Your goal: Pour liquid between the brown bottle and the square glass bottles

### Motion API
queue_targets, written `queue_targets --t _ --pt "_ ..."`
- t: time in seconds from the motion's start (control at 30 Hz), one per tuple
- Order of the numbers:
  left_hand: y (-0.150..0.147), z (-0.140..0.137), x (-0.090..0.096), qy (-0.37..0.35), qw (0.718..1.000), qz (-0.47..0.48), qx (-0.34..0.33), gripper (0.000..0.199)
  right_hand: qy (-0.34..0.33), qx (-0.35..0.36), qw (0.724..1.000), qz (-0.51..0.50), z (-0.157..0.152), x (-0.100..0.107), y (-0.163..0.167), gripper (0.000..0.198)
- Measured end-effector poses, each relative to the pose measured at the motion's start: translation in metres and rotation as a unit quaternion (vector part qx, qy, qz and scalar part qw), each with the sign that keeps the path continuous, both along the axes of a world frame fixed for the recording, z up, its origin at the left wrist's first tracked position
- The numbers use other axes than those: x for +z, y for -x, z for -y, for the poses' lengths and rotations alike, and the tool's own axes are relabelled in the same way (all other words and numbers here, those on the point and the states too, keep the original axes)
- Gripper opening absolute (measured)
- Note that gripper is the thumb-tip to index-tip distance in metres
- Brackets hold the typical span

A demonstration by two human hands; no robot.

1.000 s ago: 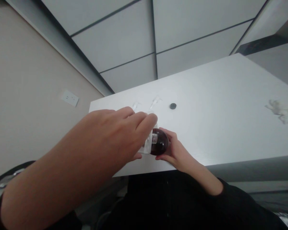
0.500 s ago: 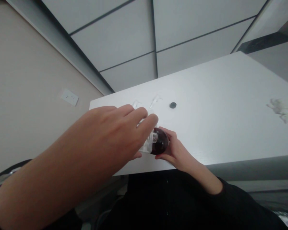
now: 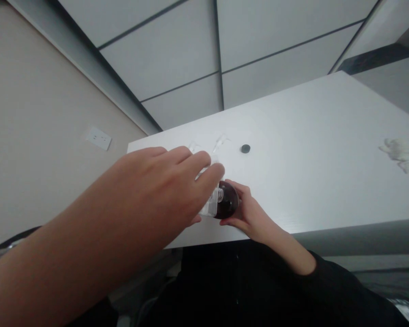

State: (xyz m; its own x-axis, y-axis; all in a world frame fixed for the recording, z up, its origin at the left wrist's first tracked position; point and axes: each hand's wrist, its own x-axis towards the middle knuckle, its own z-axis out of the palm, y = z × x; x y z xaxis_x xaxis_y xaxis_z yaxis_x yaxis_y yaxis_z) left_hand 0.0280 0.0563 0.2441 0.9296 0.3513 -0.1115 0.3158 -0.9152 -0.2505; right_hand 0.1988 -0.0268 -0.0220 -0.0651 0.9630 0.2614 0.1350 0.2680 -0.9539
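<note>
My left hand (image 3: 163, 186) is closed round a clear plastic bottle (image 3: 209, 208), its knuckles covering much of it. The bottle's threaded neck, with no cap on it, points right against a rounded, dark red-brown vessel (image 3: 228, 202). Around the far side of that vessel curls my right hand (image 3: 254, 213), fingers behind and thumb in front. Whether the vessel is dark itself or filled with dark liquid I cannot tell. Just beyond my left hand lie two clear pump-like nozzles (image 3: 221, 141), one partly hidden by the knuckles.
A small dark round disc (image 3: 245, 148) is on the white table (image 3: 313, 159) beyond my hands. Some crumpled whitish material (image 3: 398, 154) lies at the far right. Pale cabinet panels (image 3: 177, 50) stand behind the table, and a wall with an outlet (image 3: 99, 138) is at left.
Almost nothing differs. My left forearm has shifted very slightly toward the left, while both hands keep the same hold on the bottle and the vessel.
</note>
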Motion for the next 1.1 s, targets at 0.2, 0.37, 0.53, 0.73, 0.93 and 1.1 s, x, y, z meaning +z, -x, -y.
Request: queue_targets --t 0.2,0.37,0.53,0.73,0.93,1.1 --pt "-0.0004 0.0015 0.0001 -0.008 1.000 0.004 -0.005 0.030 -0.010 0.001 1.000 0.008 -0.0006 0.0011 -0.0012 0.091" --pt "-0.0023 0.0020 0.0006 -0.012 1.000 0.003 -0.005 0.031 -0.008 0.000 1.000 0.006 -0.0012 0.0017 -0.0007 0.092" --pt "-0.0040 0.0009 0.0033 -0.013 1.000 -0.021 -0.011 0.032 -0.012 0.000 1.000 0.004 -0.0016 -0.0005 -0.0004 0.090" --pt "-0.0021 0.0039 0.0025 -0.031 0.999 -0.003 -0.018 0.037 -0.023 -0.003 1.000 0.006 -0.0012 -0.0005 -0.0002 0.090" --pt "-0.0014 0.0058 0.0018 -0.021 1.000 0.009 0.011 0.040 -0.024 -0.007 1.000 0.005 -0.0018 0.0005 0.0001 0.090" --pt "-0.0014 0.0081 0.0035 -0.029 0.999 0.001 0.016 0.045 -0.026 -0.017 1.000 0.004 -0.0023 -0.0012 0.0016 0.089"
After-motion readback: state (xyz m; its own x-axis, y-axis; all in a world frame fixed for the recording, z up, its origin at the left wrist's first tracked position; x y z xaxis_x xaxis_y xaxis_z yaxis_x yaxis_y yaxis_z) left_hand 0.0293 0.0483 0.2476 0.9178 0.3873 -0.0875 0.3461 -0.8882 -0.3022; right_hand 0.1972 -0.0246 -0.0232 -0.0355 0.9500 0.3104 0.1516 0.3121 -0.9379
